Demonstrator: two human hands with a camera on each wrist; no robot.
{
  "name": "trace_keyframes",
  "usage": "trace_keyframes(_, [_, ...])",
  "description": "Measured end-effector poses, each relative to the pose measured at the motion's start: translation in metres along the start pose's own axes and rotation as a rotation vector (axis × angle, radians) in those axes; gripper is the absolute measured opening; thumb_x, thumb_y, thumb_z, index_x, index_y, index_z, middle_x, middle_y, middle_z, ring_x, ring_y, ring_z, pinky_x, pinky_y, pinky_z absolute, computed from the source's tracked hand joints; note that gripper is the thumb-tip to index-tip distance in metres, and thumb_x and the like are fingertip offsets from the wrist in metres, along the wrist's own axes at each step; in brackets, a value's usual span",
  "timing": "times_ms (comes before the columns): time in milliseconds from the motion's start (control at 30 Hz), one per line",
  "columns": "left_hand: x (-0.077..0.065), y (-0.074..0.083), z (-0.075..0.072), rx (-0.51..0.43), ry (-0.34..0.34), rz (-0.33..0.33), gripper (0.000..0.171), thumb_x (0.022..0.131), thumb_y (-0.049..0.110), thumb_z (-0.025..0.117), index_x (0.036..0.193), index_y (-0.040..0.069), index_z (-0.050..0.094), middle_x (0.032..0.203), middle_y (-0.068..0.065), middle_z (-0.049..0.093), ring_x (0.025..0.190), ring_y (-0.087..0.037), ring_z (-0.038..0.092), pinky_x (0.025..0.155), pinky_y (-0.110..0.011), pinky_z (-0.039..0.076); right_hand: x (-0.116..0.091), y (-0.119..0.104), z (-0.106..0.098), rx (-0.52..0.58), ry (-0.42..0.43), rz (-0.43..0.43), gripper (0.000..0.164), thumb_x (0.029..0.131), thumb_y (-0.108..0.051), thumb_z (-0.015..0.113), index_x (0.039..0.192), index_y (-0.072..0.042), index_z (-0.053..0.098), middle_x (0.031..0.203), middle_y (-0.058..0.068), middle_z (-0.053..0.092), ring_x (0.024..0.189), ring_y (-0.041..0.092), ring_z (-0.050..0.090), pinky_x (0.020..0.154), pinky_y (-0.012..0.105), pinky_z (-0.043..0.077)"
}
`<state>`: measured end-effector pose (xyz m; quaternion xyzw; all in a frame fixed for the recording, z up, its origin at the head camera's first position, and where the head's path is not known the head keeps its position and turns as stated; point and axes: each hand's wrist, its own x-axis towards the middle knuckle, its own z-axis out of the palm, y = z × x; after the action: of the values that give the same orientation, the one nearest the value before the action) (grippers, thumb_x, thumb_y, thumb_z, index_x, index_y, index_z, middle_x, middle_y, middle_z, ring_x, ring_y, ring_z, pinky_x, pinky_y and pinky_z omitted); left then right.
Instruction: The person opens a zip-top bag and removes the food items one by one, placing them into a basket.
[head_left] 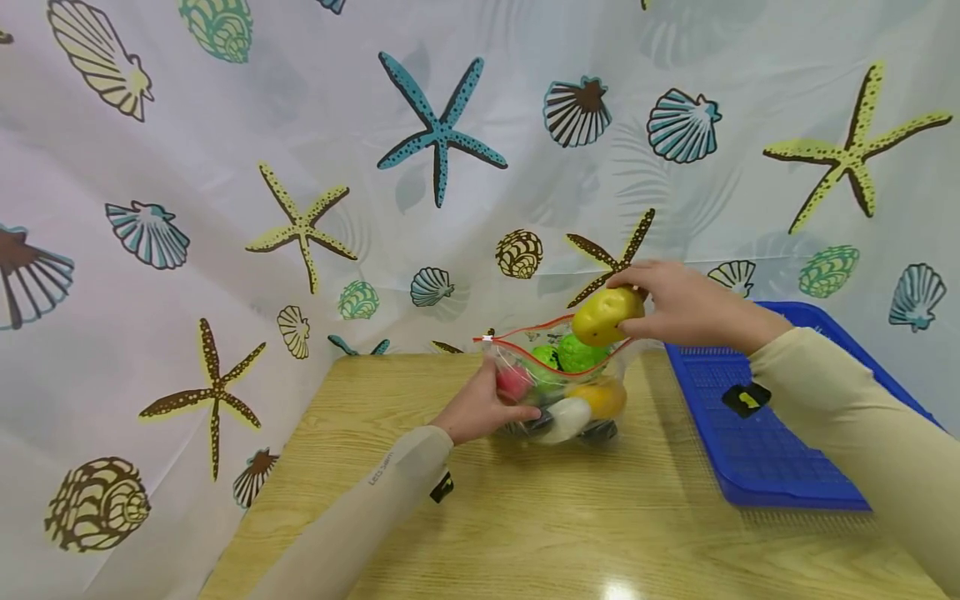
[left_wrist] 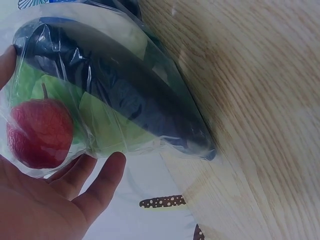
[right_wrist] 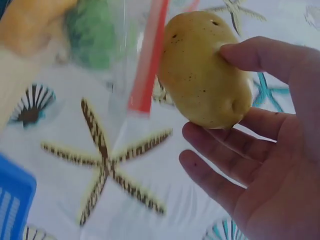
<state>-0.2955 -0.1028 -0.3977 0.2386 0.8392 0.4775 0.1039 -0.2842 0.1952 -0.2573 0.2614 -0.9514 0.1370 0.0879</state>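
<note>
A clear zip bag (head_left: 517, 417) with a red zip edge stands on the table, its mouth open. Through the plastic show a red apple (left_wrist: 41, 132), a long dark eggplant (left_wrist: 115, 80), green vegetables (head_left: 581, 354), an orange-yellow item (head_left: 600, 398) and a whitish one (head_left: 567, 419). My left hand (head_left: 480, 406) grips the bag's left side beside the apple, thumb in front. Over the right part of the bag's mouth, my right hand (head_left: 686, 304) holds a yellow potato (right_wrist: 205, 70) between thumb and fingers. In the right wrist view the potato overlaps the red zip edge (right_wrist: 148, 65).
To the right of the bag sits a blue plastic basket (head_left: 731, 467) with a slatted bottom, partly hidden behind my right forearm. The wooden table (head_left: 525, 533) backs onto a white curtain (head_left: 337, 108) printed with starfish and shells.
</note>
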Motion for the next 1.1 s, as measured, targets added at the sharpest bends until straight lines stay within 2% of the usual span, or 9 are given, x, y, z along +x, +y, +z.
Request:
trace_keyframes(200, [0.010, -0.021, 0.003, 0.024, 0.003, -0.036, 0.099, 0.071, 0.046, 0.080, 0.145, 0.015, 0.021, 0.125, -0.002, 0.048, 0.096, -0.009, 0.056, 0.079, -0.034, 0.054, -0.032, 0.032, -0.028, 0.018, 0.086, 0.023, 0.051, 0.080, -0.023, 0.075, 0.123, -0.002, 0.059, 0.113, 0.015, 0.060, 0.090, 0.024, 0.055, 0.070, 0.045, 0.053])
trace_keyframes(333, [0.011, -0.021, 0.003, 0.042, 0.002, -0.031, 0.101, 0.072, 0.046, 0.080, 0.146, 0.015, 0.019, 0.125, -0.001, 0.047, 0.097, -0.007, 0.055, 0.081, -0.033, 0.053, -0.057, 0.061, -0.037, -0.030, 0.042, 0.107, 0.053, 0.081, -0.023, 0.075, 0.124, 0.004, 0.057, 0.110, 0.019, 0.061, 0.088, 0.027, 0.055, 0.069, 0.048, 0.052])
trace_keyframes(367, [0.008, -0.016, 0.002, 0.039, -0.002, -0.033, 0.099, 0.073, 0.043, 0.080, 0.146, 0.014, 0.019, 0.126, -0.001, 0.047, 0.098, -0.008, 0.055, 0.082, -0.034, 0.052, -0.062, 0.069, -0.036, -0.050, 0.013, 0.130, 0.053, 0.082, -0.023, 0.074, 0.123, 0.004, 0.057, 0.109, 0.019, 0.062, 0.087, 0.027, 0.056, 0.069, 0.049, 0.052])
trace_keyframes(433, [0.008, -0.015, 0.002, 0.036, -0.004, -0.035, 0.099, 0.072, 0.045, 0.080, 0.146, 0.016, 0.019, 0.127, -0.001, 0.047, 0.099, -0.007, 0.054, 0.084, -0.033, 0.052, -0.071, 0.086, -0.029, -0.088, -0.051, 0.166, 0.052, 0.080, -0.021, 0.075, 0.121, 0.006, 0.058, 0.107, 0.020, 0.063, 0.085, 0.027, 0.057, 0.069, 0.050, 0.052])
trace_keyframes(567, [0.009, -0.015, 0.003, 0.046, 0.001, -0.053, 0.098, 0.070, 0.050, 0.079, 0.143, 0.016, 0.023, 0.125, -0.001, 0.048, 0.100, -0.008, 0.054, 0.083, -0.034, 0.052, -0.087, 0.120, -0.003, -0.118, -0.194, 0.204, 0.049, 0.076, -0.019, 0.075, 0.114, 0.009, 0.062, 0.100, 0.018, 0.066, 0.079, 0.023, 0.057, 0.069, 0.049, 0.052])
trace_keyframes(600, [0.011, -0.020, 0.004, 0.052, 0.002, -0.056, 0.099, 0.069, 0.053, 0.079, 0.142, 0.017, 0.023, 0.124, 0.000, 0.048, 0.099, -0.007, 0.054, 0.082, -0.034, 0.052, -0.090, 0.127, 0.004, -0.114, -0.227, 0.213, 0.049, 0.075, -0.018, 0.075, 0.113, 0.009, 0.062, 0.098, 0.016, 0.066, 0.078, 0.023, 0.057, 0.068, 0.048, 0.052])
trace_keyframes(833, [0.010, -0.020, 0.003, 0.082, 0.003, -0.049, 0.098, 0.071, 0.051, 0.079, 0.142, 0.012, 0.024, 0.125, -0.002, 0.047, 0.103, -0.009, 0.052, 0.087, -0.037, 0.051, -0.102, 0.152, 0.038, -0.016, -0.470, 0.213, 0.045, 0.073, -0.018, 0.077, 0.105, 0.011, 0.064, 0.091, 0.010, 0.067, 0.076, 0.020, 0.058, 0.067, 0.045, 0.054])
trace_keyframes(967, [0.010, -0.019, 0.003, 0.073, -0.001, -0.013, 0.099, 0.072, 0.047, 0.079, 0.145, 0.014, 0.021, 0.128, -0.002, 0.045, 0.107, -0.009, 0.050, 0.091, -0.038, 0.048, -0.103, 0.153, 0.042, -0.033, -0.532, 0.216, 0.046, 0.075, -0.021, 0.077, 0.108, 0.010, 0.064, 0.092, 0.014, 0.068, 0.080, 0.025, 0.060, 0.070, 0.048, 0.055])
trace_keyframes(1100, [0.011, -0.019, 0.003, 0.072, -0.011, -0.005, 0.099, 0.073, 0.047, 0.079, 0.146, 0.015, 0.021, 0.128, -0.001, 0.046, 0.107, -0.008, 0.050, 0.091, -0.038, 0.048, -0.101, 0.142, 0.035, -0.069, -0.493, 0.194, 0.049, 0.080, -0.024, 0.073, 0.113, 0.010, 0.062, 0.097, 0.017, 0.068, 0.087, 0.033, 0.061, 0.073, 0.052, 0.054])
